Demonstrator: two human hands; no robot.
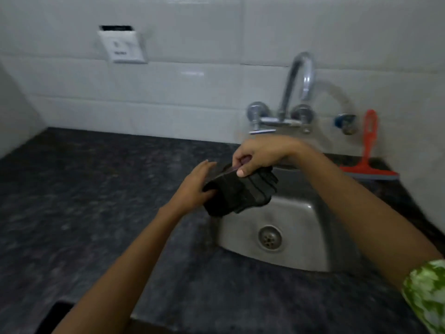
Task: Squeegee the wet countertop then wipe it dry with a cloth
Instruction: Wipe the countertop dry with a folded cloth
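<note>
A dark, folded cloth (240, 192) hangs in the air over the left rim of the steel sink (296, 220). My right hand (257, 156) pinches its upper edge between thumb and fingers. My left hand (195, 186) grips the cloth's left side from below. The dark speckled countertop (96, 201) stretches out to the left of both hands. A red squeegee (369, 162) leans upright against the tiled wall behind the sink, at the right, away from both hands.
A chrome tap (296, 92) with two valves rises from the wall above the sink. A white socket plate (122, 47) sits on the tiles at the upper left. A small blue-handled valve (344, 121) is next to the squeegee. The counter's front edge runs along the bottom.
</note>
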